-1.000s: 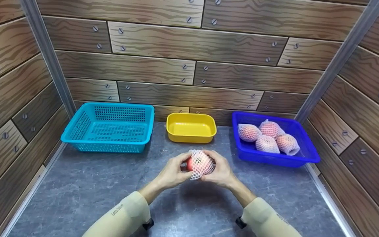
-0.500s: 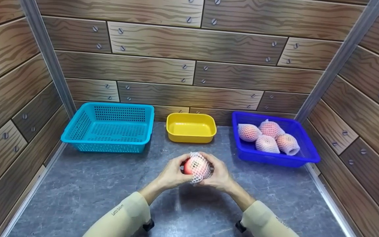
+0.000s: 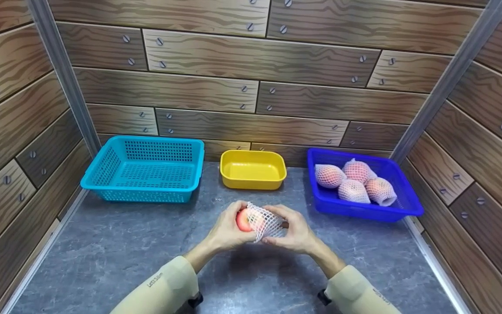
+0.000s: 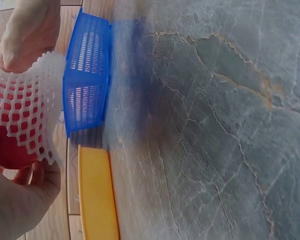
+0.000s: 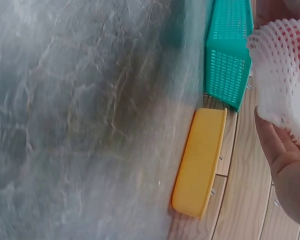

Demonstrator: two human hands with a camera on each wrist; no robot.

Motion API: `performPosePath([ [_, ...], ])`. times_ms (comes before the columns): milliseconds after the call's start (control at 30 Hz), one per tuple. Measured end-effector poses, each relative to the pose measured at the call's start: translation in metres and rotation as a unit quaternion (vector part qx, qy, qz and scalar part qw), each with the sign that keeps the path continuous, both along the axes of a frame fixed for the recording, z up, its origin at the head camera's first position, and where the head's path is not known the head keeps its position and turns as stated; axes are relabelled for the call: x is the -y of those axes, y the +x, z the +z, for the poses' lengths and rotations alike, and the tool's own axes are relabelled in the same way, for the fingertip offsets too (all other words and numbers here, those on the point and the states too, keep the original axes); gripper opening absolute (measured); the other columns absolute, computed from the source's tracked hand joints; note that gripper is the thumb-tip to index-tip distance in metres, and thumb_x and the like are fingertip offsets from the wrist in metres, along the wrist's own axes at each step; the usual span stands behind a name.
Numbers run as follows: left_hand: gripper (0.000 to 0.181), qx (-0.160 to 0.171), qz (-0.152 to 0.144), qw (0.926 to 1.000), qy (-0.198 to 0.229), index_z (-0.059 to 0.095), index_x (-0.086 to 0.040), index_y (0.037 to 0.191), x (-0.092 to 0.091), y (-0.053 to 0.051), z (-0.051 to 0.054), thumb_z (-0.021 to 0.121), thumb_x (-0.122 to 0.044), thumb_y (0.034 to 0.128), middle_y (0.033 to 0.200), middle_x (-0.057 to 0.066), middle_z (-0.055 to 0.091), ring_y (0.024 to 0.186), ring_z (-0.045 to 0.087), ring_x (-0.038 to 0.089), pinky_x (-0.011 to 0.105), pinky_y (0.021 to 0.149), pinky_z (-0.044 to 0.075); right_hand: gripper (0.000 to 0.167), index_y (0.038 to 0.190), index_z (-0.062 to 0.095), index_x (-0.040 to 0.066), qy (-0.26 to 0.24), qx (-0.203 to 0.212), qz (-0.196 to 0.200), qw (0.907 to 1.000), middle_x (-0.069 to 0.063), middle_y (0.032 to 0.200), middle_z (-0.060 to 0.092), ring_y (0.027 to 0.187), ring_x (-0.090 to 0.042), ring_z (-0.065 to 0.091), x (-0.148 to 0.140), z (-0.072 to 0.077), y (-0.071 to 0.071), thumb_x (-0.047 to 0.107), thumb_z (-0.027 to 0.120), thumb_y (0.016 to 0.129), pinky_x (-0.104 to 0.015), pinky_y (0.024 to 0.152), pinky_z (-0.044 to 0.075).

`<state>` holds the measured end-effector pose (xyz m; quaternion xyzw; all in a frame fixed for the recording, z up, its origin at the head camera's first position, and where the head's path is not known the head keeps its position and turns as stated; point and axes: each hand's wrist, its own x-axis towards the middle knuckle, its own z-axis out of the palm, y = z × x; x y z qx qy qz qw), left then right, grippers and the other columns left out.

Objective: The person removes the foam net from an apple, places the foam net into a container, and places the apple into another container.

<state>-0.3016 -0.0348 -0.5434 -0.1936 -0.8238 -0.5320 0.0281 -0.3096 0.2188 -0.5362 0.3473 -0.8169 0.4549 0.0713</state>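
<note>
A red apple (image 3: 244, 220) is partly covered by a white foam net (image 3: 270, 223), its bare side turned to the left. The left hand (image 3: 229, 226) grips the apple, fingers behind and thumb in front. With curled fingers and thumb the right hand (image 3: 293, 231) holds the net at its right part. In the left wrist view the net (image 4: 27, 100) hangs over the red apple (image 4: 10, 150), and the left hand (image 4: 20, 205) is curled beneath. The right wrist view has the net (image 5: 282, 75) against the fingertips of the right hand (image 5: 290, 175).
At the back left stands a teal basket (image 3: 146, 195), with a yellow bin (image 3: 253, 183) in the middle. A blue basket (image 3: 355, 212) at the back right holds several netted fruits (image 3: 353, 190). Wood-patterned walls (image 3: 216, 56) enclose the grey table (image 3: 124, 244).
The net has slid rightward off more of the apple, baring its left side. The left hand and apple have shifted slightly left, and the right hand has moved slightly right.
</note>
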Motion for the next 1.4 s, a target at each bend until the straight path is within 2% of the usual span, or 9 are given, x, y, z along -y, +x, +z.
performPosePath([
  [200,0.069,-0.006,0.010,0.9999,-0.001,0.065,-0.014,0.135,0.002,0.001,-0.001,0.095,-0.026,0.0739,0.127,0.007,0.068,0.109,0.062,0.015,0.030,0.097,0.054,0.049,0.134,0.079,0.006,0.019,-0.103,-0.002,0.9945,-0.012,0.124,0.082,0.110,-0.022,0.079,0.001,0.003,-0.001,0.019,0.092,0.089,-0.034,0.084,0.068],
  [333,0.068,-0.009,0.014,0.9999,0.001,0.065,-0.014,0.134,0.004,0.001,0.000,0.094,-0.024,0.0736,0.125,0.007,0.068,0.108,0.062,0.014,0.029,0.096,0.054,0.043,0.131,0.080,0.008,0.044,-0.155,-0.007,0.9869,-0.009,0.121,0.084,0.108,-0.025,0.081,0.002,0.005,0.001,0.018,0.091,0.091,-0.037,0.089,0.067],
  [533,0.068,-0.013,0.008,0.9999,0.000,0.065,-0.014,0.133,0.005,0.002,-0.001,0.095,-0.022,0.0731,0.124,0.007,0.067,0.107,0.062,0.013,0.027,0.094,0.054,0.049,0.131,0.078,0.001,0.072,-0.249,-0.014,0.9658,-0.010,0.115,0.083,0.102,-0.025,0.081,0.005,0.009,0.001,0.013,0.094,0.086,-0.039,0.086,0.067],
  [700,0.068,-0.018,0.008,0.9998,-0.001,0.066,-0.013,0.133,0.006,0.002,-0.001,0.095,-0.021,0.0723,0.123,0.006,0.068,0.107,0.062,0.013,0.027,0.095,0.054,0.031,0.114,0.085,0.006,0.069,-0.308,-0.013,0.9487,-0.005,0.100,0.083,0.087,-0.019,0.080,0.007,0.012,-0.001,0.002,0.093,0.084,-0.033,0.079,0.065],
  [867,0.067,-0.025,0.004,0.9996,-0.012,0.066,-0.013,0.133,0.007,0.003,-0.001,0.094,-0.019,0.0725,0.124,0.005,0.068,0.107,0.063,0.013,0.027,0.095,0.054,0.019,0.103,0.087,0.012,0.093,-0.328,-0.032,0.9396,0.001,0.091,0.082,0.080,-0.013,0.079,0.005,0.014,0.002,0.005,0.093,0.087,-0.027,0.075,0.063],
  [1067,0.063,-0.008,0.004,0.9999,-0.011,0.065,-0.015,0.132,0.013,0.004,-0.002,0.091,-0.019,0.0742,0.123,0.004,0.070,0.105,0.064,0.014,0.026,0.093,0.054,0.016,0.101,0.087,0.013,0.087,-0.327,-0.046,0.9399,0.001,0.091,0.081,0.077,-0.010,0.077,0.002,0.014,0.004,0.005,0.093,0.088,-0.024,0.071,0.062],
  [1200,0.061,0.001,0.014,0.9999,-0.004,0.065,-0.016,0.131,0.016,0.003,-0.002,0.090,-0.020,0.0755,0.123,0.004,0.071,0.105,0.065,0.015,0.027,0.093,0.054,0.016,0.100,0.087,0.012,0.073,-0.331,-0.053,0.9392,0.001,0.091,0.081,0.077,-0.011,0.077,0.000,0.015,0.004,0.004,0.093,0.086,-0.026,0.070,0.062],
  [1400,0.060,0.003,0.029,0.9996,0.007,0.065,-0.017,0.131,0.018,0.003,-0.001,0.089,-0.021,0.0765,0.123,0.004,0.072,0.105,0.066,0.016,0.029,0.093,0.056,0.018,0.099,0.087,0.012,0.083,-0.340,-0.061,0.9349,0.000,0.092,0.081,0.079,-0.013,0.078,-0.004,0.015,0.003,0.004,0.093,0.084,-0.028,0.071,0.063],
])
